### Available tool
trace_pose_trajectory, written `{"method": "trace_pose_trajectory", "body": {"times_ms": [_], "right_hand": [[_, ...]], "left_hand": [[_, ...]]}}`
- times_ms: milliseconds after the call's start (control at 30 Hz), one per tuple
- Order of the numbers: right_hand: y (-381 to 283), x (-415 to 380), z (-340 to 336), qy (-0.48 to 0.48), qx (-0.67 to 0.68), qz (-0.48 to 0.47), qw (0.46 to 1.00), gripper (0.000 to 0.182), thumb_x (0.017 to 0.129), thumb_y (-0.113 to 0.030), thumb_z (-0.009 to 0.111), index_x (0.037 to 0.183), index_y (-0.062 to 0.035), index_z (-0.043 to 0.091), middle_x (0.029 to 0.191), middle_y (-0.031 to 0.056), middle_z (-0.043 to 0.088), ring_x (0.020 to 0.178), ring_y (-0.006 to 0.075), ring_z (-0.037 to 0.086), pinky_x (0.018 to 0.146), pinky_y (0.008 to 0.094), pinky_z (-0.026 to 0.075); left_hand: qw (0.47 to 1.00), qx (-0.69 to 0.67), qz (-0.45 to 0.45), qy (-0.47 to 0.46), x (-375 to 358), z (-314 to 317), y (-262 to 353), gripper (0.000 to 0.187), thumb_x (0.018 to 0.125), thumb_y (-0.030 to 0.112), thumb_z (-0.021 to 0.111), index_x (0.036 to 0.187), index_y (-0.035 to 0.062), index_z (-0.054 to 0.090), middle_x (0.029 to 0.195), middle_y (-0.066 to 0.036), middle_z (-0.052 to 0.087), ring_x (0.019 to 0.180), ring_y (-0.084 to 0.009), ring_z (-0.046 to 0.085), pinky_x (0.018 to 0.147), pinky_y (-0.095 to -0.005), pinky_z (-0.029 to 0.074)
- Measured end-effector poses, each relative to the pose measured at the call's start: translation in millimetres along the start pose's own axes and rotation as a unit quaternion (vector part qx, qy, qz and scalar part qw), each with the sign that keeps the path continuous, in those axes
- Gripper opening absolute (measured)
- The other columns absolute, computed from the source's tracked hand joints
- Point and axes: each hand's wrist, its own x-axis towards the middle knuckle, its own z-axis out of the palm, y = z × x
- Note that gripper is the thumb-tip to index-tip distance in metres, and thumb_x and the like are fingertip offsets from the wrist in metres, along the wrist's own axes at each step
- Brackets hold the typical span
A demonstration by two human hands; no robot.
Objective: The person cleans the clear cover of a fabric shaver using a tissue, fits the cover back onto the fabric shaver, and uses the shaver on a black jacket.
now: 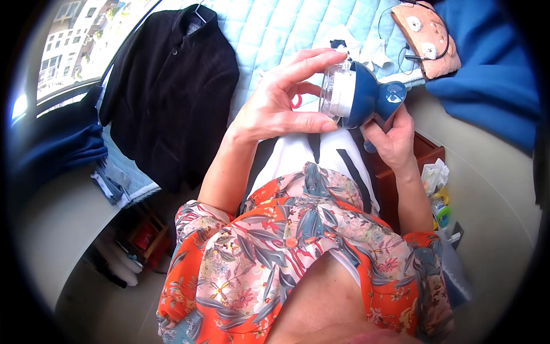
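Held up over the lap, near the middle of the scene: a blue fabric shaver [361, 94], turned sideways. Left hand [289, 103] grasping the clear plastic cap [337, 92] at its left end, thumb near and fingers far; right hand [395, 137] gripping the handle [392, 94] at the right. Could pop apart at the cap, perhaps spilling any lint inside, if pulled or twisted abruptly; could slip toward the lap, given such slick plastic and a loose hold. Rounded and glossy in body, transparent and cylindrical at the cap. Beyond, crumpled white tissues [376, 55] on a light-blue quilt [258, 34], puffy with stitched seams. To the left, a matte black coat [177, 92]. Far right, a plush orange-tan cushion [421, 31] and softly folded blue cloth [487, 100]. Nearest, a thin floral blouse [321, 229].
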Motion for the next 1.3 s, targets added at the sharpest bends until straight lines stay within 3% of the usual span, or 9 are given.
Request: {"method": "trace_pose_trajectory", "body": {"times_ms": [233,300,400,500,600,900,1100,1200,1300], "right_hand": [[11.3,-1.7,2.8,-0.012,0.059,0.029,0.998,0.03,0.078,-0.006,0.065,0.105,0.0007,0.053,0.086,0.0063,0.064,0.079,0.0105,0.058,0.073,0.0264,0.047],[10.3,-1.4,2.1,-0.014,0.033,0.014,0.999,0.028,0.079,-0.005,0.063,0.104,0.0007,0.053,0.083,0.0057,0.064,0.073,0.0101,0.059,0.067,0.0255,0.048],[15.4,-2.5,4.9,-0.033,0.109,0.055,0.992,0.022,0.081,-0.005,0.062,0.1,-0.0002,0.052,0.077,0.0041,0.061,0.06,0.0079,0.057,0.054,0.0234,0.046],[5.7,-3.7,12.1,-0.038,0.133,0.056,0.989,0.015,0.086,-0.001,0.056,0.1,-0.0017,0.05,0.071,0.0027,0.055,0.054,0.0077,0.05,0.049,0.0214,0.04],[11.8,-3.7,10.9,-0.025,0.137,0.045,0.989,0.019,0.083,-0.005,0.061,0.098,-0.0011,0.052,0.072,0.0031,0.059,0.052,0.005,0.053,0.046,0.0218,0.042],[7.7,-2.5,0.8,-0.018,-0.037,0.019,0.999,0.032,0.075,-0.006,0.066,0.104,0.001,0.053,0.087,0.0104,0.066,0.079,0.0162,0.062,0.073,0.0296,0.048],[15.1,-5.1,2.4,0.001,-0.019,0.008,1.0,0.028,0.076,-0.004,0.063,0.102,0.0009,0.054,0.084,0.0094,0.065,0.076,0.0143,0.061,0.071,0.0287,0.048],[11.1,-4.2,2.5,-0.002,0.0,0.03,1.0,0.027,0.076,-0.003,0.062,0.102,0.0008,0.054,0.084,0.0079,0.065,0.075,0.0133,0.06,0.07,0.0283,0.048],[14.3,-4.8,1.2,-0.009,0.024,0.032,0.999,0.025,0.077,-0.002,0.06,0.101,0.0008,0.054,0.083,0.0064,0.065,0.075,0.012,0.06,0.07,0.0277,0.048]], "left_hand": [[1.0,0.012,-0.002,0.009,1.6,7.4,-1.2,0.08,0.061,0.009,0.084,0.131,0.0024,0.047,0.132,-0.013,0.044,0.122,-0.0229,0.043,0.093,-0.0338,0.048],[0.999,0.035,0.012,0.012,1.5,8.6,-1.7,0.079,0.063,0.013,0.084,0.131,0.0025,0.047,0.131,-0.013,0.045,0.12,-0.0229,0.045,0.091,-0.0333,0.049],[0.996,0.082,0.012,0.014,3.1,9.0,0.0,0.078,0.065,0.022,0.083,0.131,0.0022,0.047,0.126,-0.013,0.048,0.117,-0.0226,0.047,0.087,-0.0325,0.05],[0.993,0.116,-0.002,0.016,3.1,9.6,2.6,0.075,0.07,0.029,0.08,0.131,0.0012,0.047,0.12,-0.014,0.051,0.111,-0.0223,0.05,0.083,-0.0315,0.051],[0.995,0.088,-0.047,0.025,1.9,9.4,1.2,0.072,0.074,0.03,0.077,0.132,0.0008,0.046,0.115,-0.014,0.052,0.109,-0.0219,0.052,0.083,-0.0322,0.05],[0.989,-0.051,-0.132,0.05,-5.1,15.0,-14.0,0.069,0.083,0.036,0.068,0.131,-0.007,0.042,0.115,-0.016,0.057,0.106,-0.0211,0.055,0.093,-0.0318,0.042],[0.987,-0.052,-0.143,0.049,-5.8,15.3,-13.4,0.069,0.082,0.034,0.07,0.132,-0.0053,0.042,0.112,-0.016,0.058,0.105,-0.0203,0.055,0.089,-0.032,0.046],[0.993,-0.023,-0.106,0.036,-5.4,16.3,-5.8,0.071,0.078,0.029,0.074,0.132,-0.0036,0.042,0.115,-0.016,0.056,0.107,-0.0209,0.054,0.085,-0.0315,0.049],[0.996,0.092,-0.004,0.015,-1.7,14.1,-5.0,0.074,0.072,0.024,0.079,0.133,-0.0005,0.043,0.123,-0.016,0.051,0.111,-0.0218,0.052,0.081,-0.0305,0.05]]}}
